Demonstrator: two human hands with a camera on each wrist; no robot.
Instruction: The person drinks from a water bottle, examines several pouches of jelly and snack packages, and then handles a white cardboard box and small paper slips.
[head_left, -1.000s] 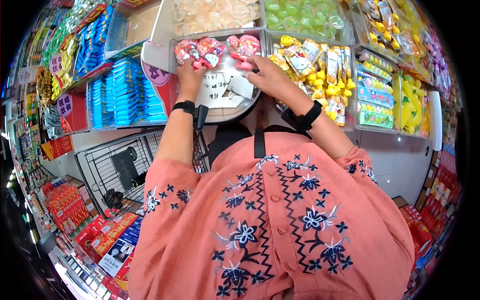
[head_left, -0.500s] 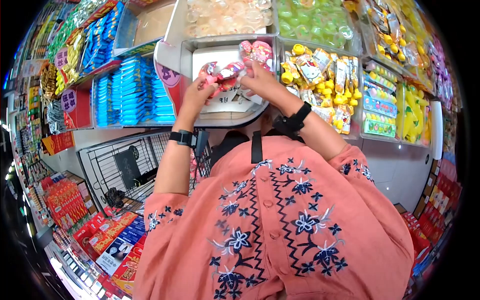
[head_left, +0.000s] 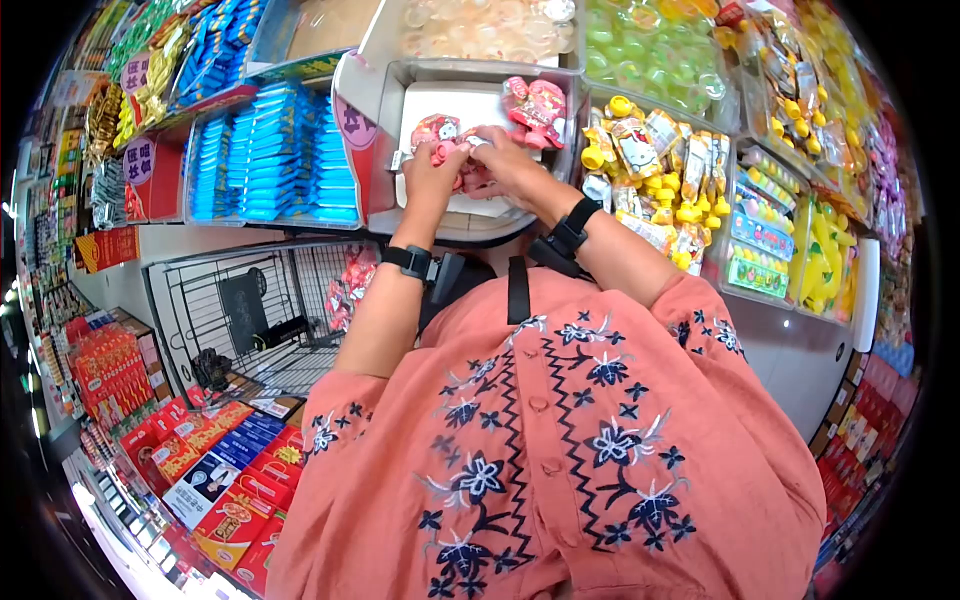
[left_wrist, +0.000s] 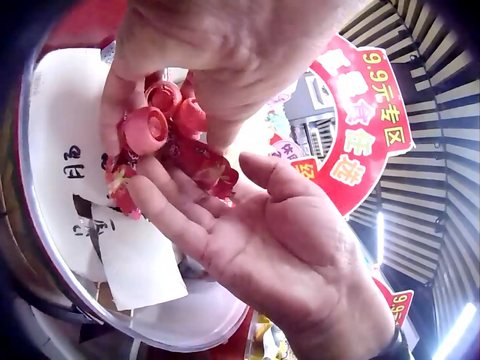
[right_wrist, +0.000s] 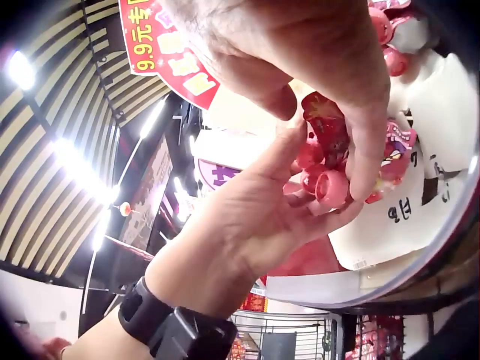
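Note:
In the head view my left hand (head_left: 432, 187) and right hand (head_left: 513, 172) meet over a clear plastic bin (head_left: 392, 105). My left hand grips several pink spouted pouches (left_wrist: 146, 129) in printed foil, their round caps bunched between thumb and fingers. In the left wrist view my right hand (left_wrist: 262, 240) shows its palm, with fairly straight fingers touching the pouches from below and the thumb held apart. More pink pouches (head_left: 535, 108) lie at the bin's right side. A white card (left_wrist: 142, 266) with handwriting covers part of the bin's bottom.
Yellow-capped pouches (head_left: 665, 185) fill the bin to the right. Blue packets (head_left: 270, 160) stand stacked to the left. Behind are trays of pale jelly cups (head_left: 485, 32) and green ones (head_left: 650, 55). A black wire cart (head_left: 215, 320) with pink packages (head_left: 352, 285) stands below left.
Earlier my hands were apart, each at pink pouches in the bin. The left-side pouches have been picked up, and my hands have come together around them. The view has shifted slightly left.

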